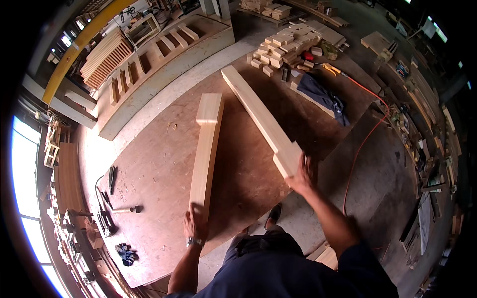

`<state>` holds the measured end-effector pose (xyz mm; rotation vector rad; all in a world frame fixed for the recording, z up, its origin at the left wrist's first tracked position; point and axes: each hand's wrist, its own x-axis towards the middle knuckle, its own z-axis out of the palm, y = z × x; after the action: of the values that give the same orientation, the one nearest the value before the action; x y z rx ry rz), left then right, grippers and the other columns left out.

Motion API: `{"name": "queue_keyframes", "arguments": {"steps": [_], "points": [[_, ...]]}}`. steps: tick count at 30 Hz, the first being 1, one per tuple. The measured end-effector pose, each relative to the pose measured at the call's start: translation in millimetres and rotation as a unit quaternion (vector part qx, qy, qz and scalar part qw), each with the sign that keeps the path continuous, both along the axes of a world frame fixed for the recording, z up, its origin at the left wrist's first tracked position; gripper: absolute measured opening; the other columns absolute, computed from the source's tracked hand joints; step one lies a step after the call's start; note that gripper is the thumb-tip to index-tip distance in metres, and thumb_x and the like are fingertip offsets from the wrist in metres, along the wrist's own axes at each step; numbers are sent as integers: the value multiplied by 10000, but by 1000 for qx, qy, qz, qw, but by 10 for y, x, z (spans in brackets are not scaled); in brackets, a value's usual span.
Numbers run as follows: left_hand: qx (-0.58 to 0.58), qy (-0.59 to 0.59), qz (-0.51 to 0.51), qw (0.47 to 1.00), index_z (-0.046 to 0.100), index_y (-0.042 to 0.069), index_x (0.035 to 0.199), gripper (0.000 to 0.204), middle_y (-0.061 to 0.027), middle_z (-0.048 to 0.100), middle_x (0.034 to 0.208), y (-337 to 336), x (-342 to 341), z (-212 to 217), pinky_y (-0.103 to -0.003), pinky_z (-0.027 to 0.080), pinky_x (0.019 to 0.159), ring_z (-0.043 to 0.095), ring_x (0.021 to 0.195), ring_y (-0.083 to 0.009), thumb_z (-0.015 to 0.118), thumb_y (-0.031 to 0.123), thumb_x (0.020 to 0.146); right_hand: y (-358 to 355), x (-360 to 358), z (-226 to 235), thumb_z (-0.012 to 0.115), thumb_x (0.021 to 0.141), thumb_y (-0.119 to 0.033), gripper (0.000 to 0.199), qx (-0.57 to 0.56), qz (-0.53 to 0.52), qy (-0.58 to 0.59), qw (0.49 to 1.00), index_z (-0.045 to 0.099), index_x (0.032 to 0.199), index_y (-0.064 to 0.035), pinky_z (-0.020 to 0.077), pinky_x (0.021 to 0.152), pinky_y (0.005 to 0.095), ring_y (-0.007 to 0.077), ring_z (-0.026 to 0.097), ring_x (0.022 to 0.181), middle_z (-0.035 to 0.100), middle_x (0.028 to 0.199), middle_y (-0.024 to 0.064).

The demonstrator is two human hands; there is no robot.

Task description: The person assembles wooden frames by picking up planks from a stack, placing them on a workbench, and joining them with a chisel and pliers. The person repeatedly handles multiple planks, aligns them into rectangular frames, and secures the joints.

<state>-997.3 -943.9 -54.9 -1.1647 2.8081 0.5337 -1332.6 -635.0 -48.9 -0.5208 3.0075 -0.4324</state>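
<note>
Two long pale timber posts, each with a thicker block-like end, are in front of me on a brown tabletop (149, 164). The left wooden post (202, 154) points away from me, its thicker part at the far end. My left hand (195, 224), with a watch at the wrist, is closed round its near end. The right wooden post (256, 109) slants from far left to near right, its thicker part towards me. My right hand (302, 175) grips that thick end from the right side; some fingers are hidden behind the wood.
At the left edge lie a hammer (127, 209), a dark power tool (107, 223) and dark gloves (126, 254). Stacked wood blocks (283, 47), a dark cloth (320, 94) and an air gun (332, 69) with red hose (365, 134) are beyond. A bench (169, 62) stands far left.
</note>
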Motion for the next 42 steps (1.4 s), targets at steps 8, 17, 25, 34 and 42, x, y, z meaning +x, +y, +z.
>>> {"name": "queue_keyframes", "arguments": {"steps": [8,17,25,34,42], "points": [[49,-81,51,994,138,31,1661,1232,-287,574,1280,-243,1488,42,-553,493,1006,560,1172,-459,857,301,697,607,1064,385,896,667,-577,1219,31,26,-34,999,344,1532,82,412,1088,568,453,503,1298,502,1410,299],[18,-1,-5,1000,221,-30,1617,1228,-289,544,1431,-800,239,-394,-519,450,1101,547,1282,-436,863,514,722,-981,-167,-248,909,694,-475,1075,-34,-58,-144,987,371,1496,-2,465,1131,495,443,537,1348,530,1452,269],[38,-5,-5,999,342,3,1544,1023,-266,573,1410,-905,52,-563,-571,547,949,643,1177,-466,801,452,748,-880,317,-128,853,725,-356,847,76,-117,-191,972,454,1404,-44,524,1059,474,402,639,1238,618,1354,235],[157,-25,-104,982,347,-42,1438,1122,-137,581,1361,-1272,197,-936,-413,447,1123,563,1274,-263,943,532,680,689,3489,296,850,703,-450,761,-34,-257,-283,923,538,1262,-39,537,977,519,420,705,1097,728,1139,229],[210,124,-176,954,375,-18,1471,1149,-232,664,1211,-1082,471,-1523,-527,553,970,654,1081,-419,951,315,534,1345,6367,200,844,705,-634,833,-93,-445,-323,830,590,1274,-81,529,967,521,411,708,1107,739,1147,201]]}}
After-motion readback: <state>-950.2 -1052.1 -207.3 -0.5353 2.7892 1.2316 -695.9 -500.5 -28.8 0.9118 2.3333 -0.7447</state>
